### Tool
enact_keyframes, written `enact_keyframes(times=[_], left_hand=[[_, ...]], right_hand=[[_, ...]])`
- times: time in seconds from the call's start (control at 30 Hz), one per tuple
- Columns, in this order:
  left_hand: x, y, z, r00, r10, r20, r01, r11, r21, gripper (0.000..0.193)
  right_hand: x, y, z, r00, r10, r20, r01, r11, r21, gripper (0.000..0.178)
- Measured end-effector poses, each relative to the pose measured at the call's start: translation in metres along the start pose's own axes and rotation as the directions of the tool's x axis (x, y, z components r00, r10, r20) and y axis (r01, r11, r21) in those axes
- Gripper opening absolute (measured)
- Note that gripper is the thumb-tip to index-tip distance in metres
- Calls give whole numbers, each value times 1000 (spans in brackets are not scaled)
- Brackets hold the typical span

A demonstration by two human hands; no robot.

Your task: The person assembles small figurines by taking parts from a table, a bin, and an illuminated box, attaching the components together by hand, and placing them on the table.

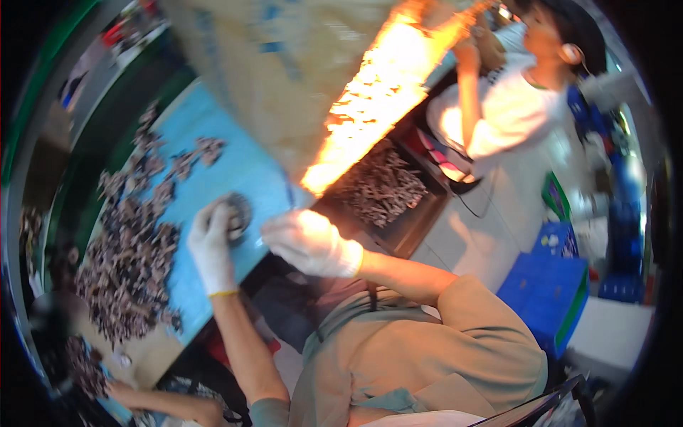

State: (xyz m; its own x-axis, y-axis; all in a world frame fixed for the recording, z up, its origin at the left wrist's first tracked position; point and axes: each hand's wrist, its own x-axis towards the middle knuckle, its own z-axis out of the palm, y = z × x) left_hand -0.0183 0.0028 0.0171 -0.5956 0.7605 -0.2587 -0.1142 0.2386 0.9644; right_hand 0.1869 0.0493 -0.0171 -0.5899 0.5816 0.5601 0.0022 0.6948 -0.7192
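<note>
My left hand (210, 245), in a white glove with a yellow cuff edge, is over the blue tabletop (203, 128). Its fingers are curled against a dark grey, round, rough-looking object (240, 215), partly hidden by the glove. Just to the right, my right hand (307, 242) wears a white glove too, its fingers drawn together near the table's edge. Blur and glare hide whatever it may be holding. To the left of my hands spreads a large heap of small brownish, knobbly pieces (131, 267).
A dark tray (405, 245) of similar pieces stands beyond my right hand. A glaring orange-white strip (377, 92) crosses above it. Another person (512, 107) is at the upper right; someone's bare hand (122, 393) touches pieces at lower left. Blue boxes (544, 292) stand at right.
</note>
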Motion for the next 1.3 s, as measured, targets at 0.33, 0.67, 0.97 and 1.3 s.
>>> enact_keyframes(times=[0.33, 0.67, 0.97, 1.3], left_hand=[[10, 1, 13, 999, -36, 39, 33, 998, 54, 28], [10, 2, 19, 998, -68, 18, 67, 994, 83, 34], [-3, 6, 11, 995, 29, 95, -30, 999, 16, 46], [-13, -1, 7, 994, 75, 79, -94, 957, 276, 47]], right_hand=[[-163, 165, -187, 519, 807, -281, -831, 401, -384, 41], [-175, 226, -126, 515, 827, -226, -785, 350, -511, 71], [-190, 241, -111, 365, 800, -476, -905, 186, -383, 92], [-81, 35, -80, 508, 854, 109, -749, 377, 545, 32]])
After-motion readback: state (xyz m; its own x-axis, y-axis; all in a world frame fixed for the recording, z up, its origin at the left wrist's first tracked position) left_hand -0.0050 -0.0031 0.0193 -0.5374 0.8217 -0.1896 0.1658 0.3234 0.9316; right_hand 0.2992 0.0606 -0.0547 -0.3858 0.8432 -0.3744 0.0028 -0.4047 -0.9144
